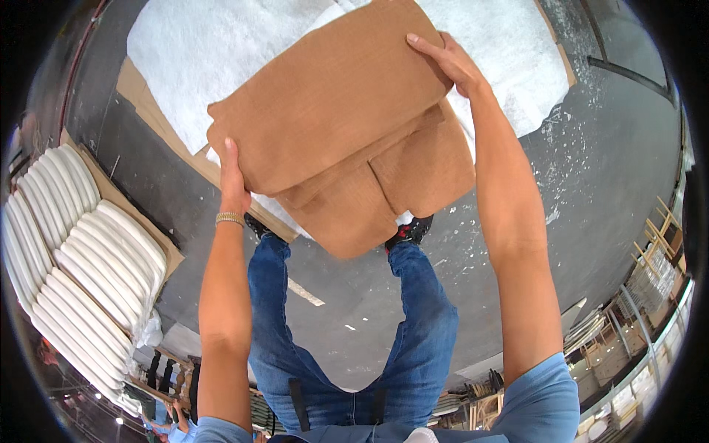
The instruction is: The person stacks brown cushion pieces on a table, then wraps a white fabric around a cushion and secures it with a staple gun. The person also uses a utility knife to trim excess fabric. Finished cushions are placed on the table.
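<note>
Between my hands is a brown fabric-covered cushion (332,103), long and padded-looking, held at a tilt with its right end higher in the view. Two rounded brown fabric panels with a slit between them extend below it; whether they belong to the same piece I cannot tell. My left hand (234,177) grips the left end, thumb on the front face and fingers hidden behind. At the upper right end, my right hand (454,63) clasps it the same way, thumb on top. Beneath lies white fleecy sheeting (192,52) over cardboard (151,103).
Stacks of white curved padded pieces (111,251) stand on the left. Dark grey floor (591,155) with white flecks surrounds the sheeting. Wooden frames and racks (657,251) line the right edge. Dark metal tubing (628,70) sits at the upper right. People (173,424) appear at the lower left.
</note>
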The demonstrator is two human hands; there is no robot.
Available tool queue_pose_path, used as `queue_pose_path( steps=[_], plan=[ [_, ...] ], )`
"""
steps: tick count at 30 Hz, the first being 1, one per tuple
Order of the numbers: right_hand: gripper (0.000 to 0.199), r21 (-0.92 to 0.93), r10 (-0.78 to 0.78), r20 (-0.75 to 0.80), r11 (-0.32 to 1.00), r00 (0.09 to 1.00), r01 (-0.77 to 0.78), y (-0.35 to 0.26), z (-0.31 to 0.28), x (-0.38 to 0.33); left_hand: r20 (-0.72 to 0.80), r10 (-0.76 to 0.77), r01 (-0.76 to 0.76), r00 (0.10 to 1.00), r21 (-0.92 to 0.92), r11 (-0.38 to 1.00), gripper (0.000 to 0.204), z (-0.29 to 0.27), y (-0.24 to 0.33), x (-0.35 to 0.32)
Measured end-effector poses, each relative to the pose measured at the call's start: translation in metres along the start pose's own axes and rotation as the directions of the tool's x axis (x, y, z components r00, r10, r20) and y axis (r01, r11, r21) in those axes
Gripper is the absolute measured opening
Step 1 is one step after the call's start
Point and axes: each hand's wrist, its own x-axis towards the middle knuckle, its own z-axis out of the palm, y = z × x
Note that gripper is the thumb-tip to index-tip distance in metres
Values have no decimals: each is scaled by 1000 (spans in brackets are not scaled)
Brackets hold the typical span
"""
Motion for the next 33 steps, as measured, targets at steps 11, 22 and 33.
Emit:
queue_pose_path(
  steps=[11, 22, 33],
  plan=[
    [88, 797, 313, 60, 557, 948, -234, 96, 48, -296, 98, -17, -1, 995, 175, 985, 78, -40, 87, -40],
    [65, 957, 588, 237, -280, 774, -80, 253, 267, -356, 304, -229, -139, 925, 829, 542, 78, 54, 90, 112],
    [76, 990, 627, 102, 10, 772, -139, 246, 251, -386, 228, -170, -112, 959, 853, 510, 79, 55, 101, 42]
  ],
)
